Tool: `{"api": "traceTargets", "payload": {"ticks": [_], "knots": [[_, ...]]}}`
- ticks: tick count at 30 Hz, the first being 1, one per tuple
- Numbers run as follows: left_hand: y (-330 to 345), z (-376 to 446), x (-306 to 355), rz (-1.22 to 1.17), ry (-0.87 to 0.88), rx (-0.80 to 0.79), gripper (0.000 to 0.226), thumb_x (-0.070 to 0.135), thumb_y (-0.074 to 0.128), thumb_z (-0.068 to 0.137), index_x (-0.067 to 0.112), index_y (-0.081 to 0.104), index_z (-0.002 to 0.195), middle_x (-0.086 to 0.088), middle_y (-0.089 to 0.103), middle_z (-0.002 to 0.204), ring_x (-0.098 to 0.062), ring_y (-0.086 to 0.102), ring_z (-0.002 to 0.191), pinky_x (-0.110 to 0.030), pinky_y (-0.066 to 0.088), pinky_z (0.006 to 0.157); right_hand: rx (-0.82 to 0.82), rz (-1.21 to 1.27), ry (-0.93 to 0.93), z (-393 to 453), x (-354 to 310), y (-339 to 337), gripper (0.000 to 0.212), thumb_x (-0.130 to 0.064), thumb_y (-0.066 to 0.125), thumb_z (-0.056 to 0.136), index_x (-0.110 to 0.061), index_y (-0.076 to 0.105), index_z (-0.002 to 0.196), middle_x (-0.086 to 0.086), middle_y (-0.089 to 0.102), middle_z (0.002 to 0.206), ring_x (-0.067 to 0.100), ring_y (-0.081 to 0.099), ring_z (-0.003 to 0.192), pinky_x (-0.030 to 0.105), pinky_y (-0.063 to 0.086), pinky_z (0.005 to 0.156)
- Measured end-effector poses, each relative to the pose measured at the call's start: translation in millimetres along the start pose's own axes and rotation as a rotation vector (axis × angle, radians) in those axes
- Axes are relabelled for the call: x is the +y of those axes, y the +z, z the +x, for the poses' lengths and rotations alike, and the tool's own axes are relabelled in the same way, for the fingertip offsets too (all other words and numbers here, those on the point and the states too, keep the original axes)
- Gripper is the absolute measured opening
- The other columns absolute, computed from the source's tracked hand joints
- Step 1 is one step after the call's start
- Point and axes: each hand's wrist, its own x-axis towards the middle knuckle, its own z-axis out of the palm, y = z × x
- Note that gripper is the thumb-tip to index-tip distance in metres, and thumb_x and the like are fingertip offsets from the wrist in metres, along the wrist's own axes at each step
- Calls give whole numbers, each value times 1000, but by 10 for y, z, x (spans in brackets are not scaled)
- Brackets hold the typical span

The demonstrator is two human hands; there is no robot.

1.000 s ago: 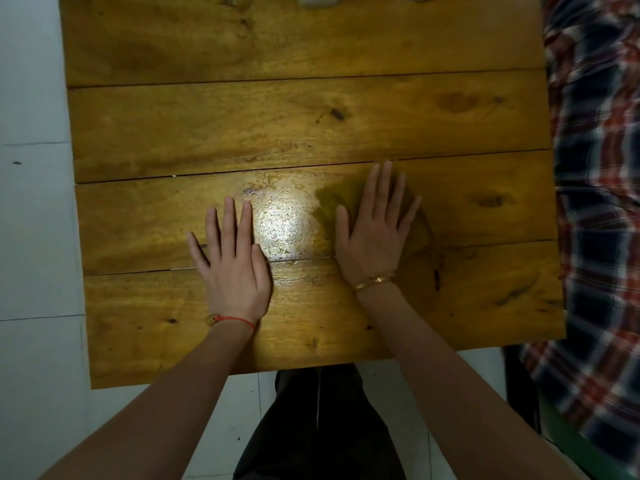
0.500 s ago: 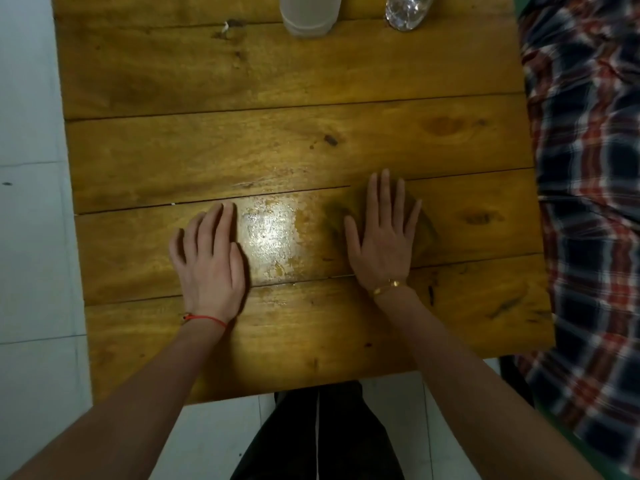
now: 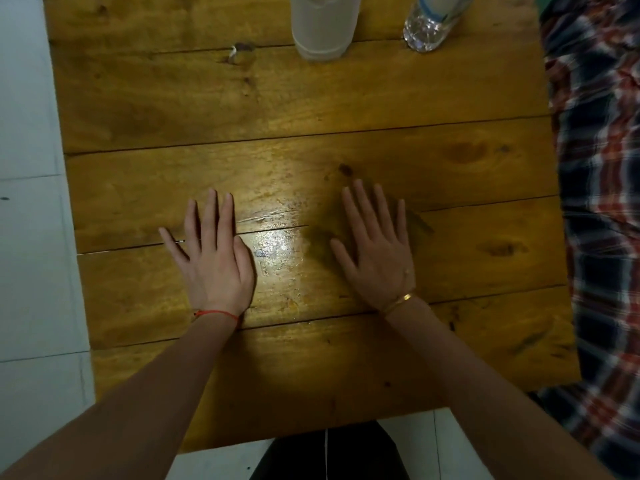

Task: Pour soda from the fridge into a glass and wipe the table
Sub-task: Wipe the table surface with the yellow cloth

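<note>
My left hand (image 3: 216,258) lies flat, palm down, on the wooden plank table (image 3: 346,98), with a red thread on its wrist. My right hand (image 3: 377,251) lies flat beside it, fingers spread, a gold bracelet on the wrist. Both hold nothing. At the far edge stands a frosted white glass (image 3: 323,27), its top cut off by the frame. To its right stands a clear plastic bottle (image 3: 429,24), only its lower part in view. Both are far beyond my fingertips.
A plaid cloth in red, blue and white (image 3: 602,202) hangs along the table's right side. White floor tiles (image 3: 31,237) lie to the left. A shiny patch of light sits on the wood between my hands. My dark trousers (image 3: 329,455) show below the near edge.
The view has tilted up, so the glass and bottle at the far edge show more. My left fingers, bent half a second ago, lie straight again. Both hands stay on the table.
</note>
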Motion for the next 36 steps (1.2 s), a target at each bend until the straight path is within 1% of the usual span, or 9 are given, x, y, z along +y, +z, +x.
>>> {"api": "traceTargets", "payload": {"ticks": [6, 11, 14, 19, 23, 25, 31, 33, 36], "knots": [[-21, 10, 20, 10, -4, -3, 63, 26, 32, 96, 26, 14, 156, 7, 10, 164, -20, 4, 151, -64, 4, 115, 107, 74, 463, 954, -182, -51, 70, -53, 23, 98, -18, 8, 156, 2, 5, 165, 28, 1, 152, 57, 3, 120], [-35, 19, 24, 19, 4, -14, 62, 25, 32, 96, 25, 14, 156, 6, 10, 164, -21, 4, 151, -65, 5, 115, 19, 90, 84, 818, -774, 30, 67, -53, 24, 99, -21, 7, 156, 1, 2, 165, 26, -2, 152, 55, 2, 121], [-40, 21, 22, 17, 8, -13, 62, 25, 33, 96, 24, 15, 156, 5, 11, 164, -22, 4, 151, -65, 4, 115, -24, 59, -59, 458, -603, 22, 69, -56, 27, 99, -24, 7, 156, -3, 2, 165, 22, -1, 152, 54, 6, 121], [-56, 30, 36, 28, -4, -18, 64, 24, 35, 95, 25, 16, 155, 6, 12, 163, -22, 5, 151, -65, 5, 115, 27, -10, 250, 577, 118, -83, 68, -56, 24, 98, -24, 8, 156, -1, 5, 165, 25, 1, 152, 55, 5, 121], [-55, 32, 27, 41, 0, -22, 64, 24, 34, 95, 25, 14, 156, 6, 11, 163, -22, 5, 151, -65, 4, 115, 140, 58, 540, 1161, 33, -123, 67, -52, 20, 99, -19, 11, 156, 3, 9, 164, 31, 5, 151, 60, 6, 118], [-61, 31, 30, 41, 2, -25, 64, 24, 34, 95, 25, 14, 156, 5, 11, 163, -22, 5, 151, -65, 4, 115, 139, 71, 493, 1274, -235, -96, 67, -52, 21, 98, -20, 12, 156, 4, 9, 164, 31, 5, 151, 60, 4, 119], [-65, 24, 19, 38, 14, -28, 62, 25, 32, 96, 25, 13, 156, 5, 10, 164, -21, 3, 151, -65, 4, 115, -7, 113, -7, 710, -819, 41, 64, -53, 23, 101, -25, 8, 156, -1, 2, 165, 26, -2, 152, 54, 1, 121], [-67, 22, 20, 31, 13, -25, 62, 25, 31, 96, 25, 14, 156, 6, 10, 164, -21, 3, 151, -64, 3, 116, 1, 74, -5, 551, -608, 32, 65, -55, 25, 100, -27, 10, 156, -2, 5, 165, 24, 0, 152, 53, 3, 122], [-64, 19, 30, 16, 7, -9, 62, 24, 32, 95, 25, 15, 155, 6, 11, 163, -21, 4, 151, -65, 3, 115, 49, 10, 214, 425, -44, -17, 65, -55, 26, 99, -27, 11, 156, -2, 7, 164, 26, 2, 152, 53, 4, 122]]}}
